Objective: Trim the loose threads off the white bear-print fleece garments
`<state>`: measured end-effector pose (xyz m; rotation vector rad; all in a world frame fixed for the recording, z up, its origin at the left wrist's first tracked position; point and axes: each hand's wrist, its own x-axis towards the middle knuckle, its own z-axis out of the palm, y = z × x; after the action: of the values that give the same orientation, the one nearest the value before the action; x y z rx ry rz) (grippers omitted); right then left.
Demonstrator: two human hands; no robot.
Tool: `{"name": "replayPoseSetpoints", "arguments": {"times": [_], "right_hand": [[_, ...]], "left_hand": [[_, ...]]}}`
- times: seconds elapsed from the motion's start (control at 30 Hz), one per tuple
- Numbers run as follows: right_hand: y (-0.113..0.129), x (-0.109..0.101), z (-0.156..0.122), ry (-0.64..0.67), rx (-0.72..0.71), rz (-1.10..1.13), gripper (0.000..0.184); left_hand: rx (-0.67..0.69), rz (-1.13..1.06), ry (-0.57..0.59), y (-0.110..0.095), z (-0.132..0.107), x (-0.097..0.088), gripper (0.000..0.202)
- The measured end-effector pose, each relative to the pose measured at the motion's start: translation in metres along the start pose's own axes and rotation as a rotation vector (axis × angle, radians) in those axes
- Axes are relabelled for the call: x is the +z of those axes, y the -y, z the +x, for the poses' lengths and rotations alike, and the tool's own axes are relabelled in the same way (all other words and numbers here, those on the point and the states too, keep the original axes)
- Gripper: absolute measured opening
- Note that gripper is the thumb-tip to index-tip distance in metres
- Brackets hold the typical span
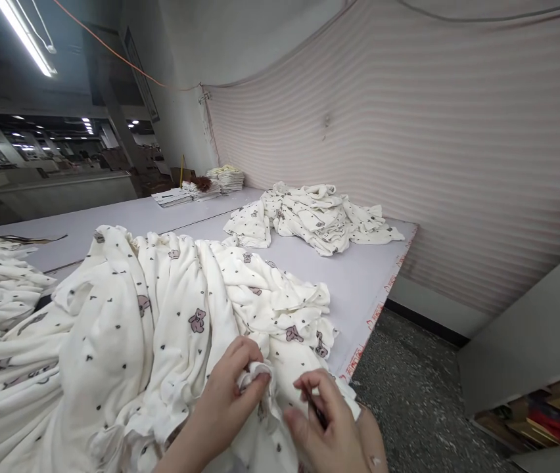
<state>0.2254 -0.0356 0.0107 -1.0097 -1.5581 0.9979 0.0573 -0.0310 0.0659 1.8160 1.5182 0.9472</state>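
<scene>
My left hand (233, 394) is closed, pinching a bunched edge of white cloth (255, 372) between thumb and fingers. This cloth belongs to a garment printed with brown bears and small dark marks. Close by on the right, my right hand (326, 420) is curled around a slim dark tool (317, 412) that looks like thread snips; its blades are mostly hidden by the fingers. A large heap of the same printed cloth (181, 315) lies in folds under and left of my hands, spreading over the near part of the table.
The pale table (359, 276) has its right edge lined with red-printed tape (373, 315). Another pile of printed garments (309, 217) lies farther back. Stacked folded cloth (225, 179) stands at the far corner. A striped curtain (408, 131) hangs behind; a cabinet (531, 341) stands right.
</scene>
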Motion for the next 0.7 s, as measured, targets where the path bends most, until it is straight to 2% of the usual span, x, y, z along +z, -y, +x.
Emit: {"name": "replayPoseSetpoints", "arguments": {"times": [0.07,0.13,0.17,0.23,0.33,0.43,0.53,0.6,0.7], "right_hand": [[-0.010,0.003,-0.010,0.019,0.031,-0.076,0.022],[-0.015,0.003,-0.014,0.035,0.010,-0.143,0.007],[-0.016,0.001,-0.013,0.039,-0.010,-0.161,0.003],[-0.013,-0.005,-0.008,0.050,-0.033,-0.184,0.010],[-0.004,-0.016,-0.001,0.066,-0.027,-0.263,0.010],[0.006,-0.023,-0.001,0.087,-0.038,-0.375,0.012],[0.012,-0.026,-0.003,0.219,-0.002,-0.366,0.012],[0.013,-0.029,-0.002,0.324,0.004,-0.288,0.015],[0.013,-0.034,0.004,0.375,-0.020,-0.235,0.016]], "left_hand": [[-0.008,-0.034,-0.067,0.006,-0.005,0.003,0.011],[0.040,-0.069,-0.099,0.011,-0.012,0.004,0.015],[0.089,-0.086,-0.104,0.013,-0.014,0.005,0.017],[0.211,-0.086,-0.074,0.016,-0.019,0.006,0.022],[0.408,0.044,-0.033,0.021,-0.023,0.007,0.028],[0.558,0.161,-0.161,0.027,-0.026,0.010,0.028],[0.625,0.174,-0.233,0.031,-0.028,0.010,0.029],[0.632,0.187,-0.205,0.033,-0.030,0.009,0.028],[0.593,0.223,-0.128,0.034,-0.031,0.007,0.028]]}}
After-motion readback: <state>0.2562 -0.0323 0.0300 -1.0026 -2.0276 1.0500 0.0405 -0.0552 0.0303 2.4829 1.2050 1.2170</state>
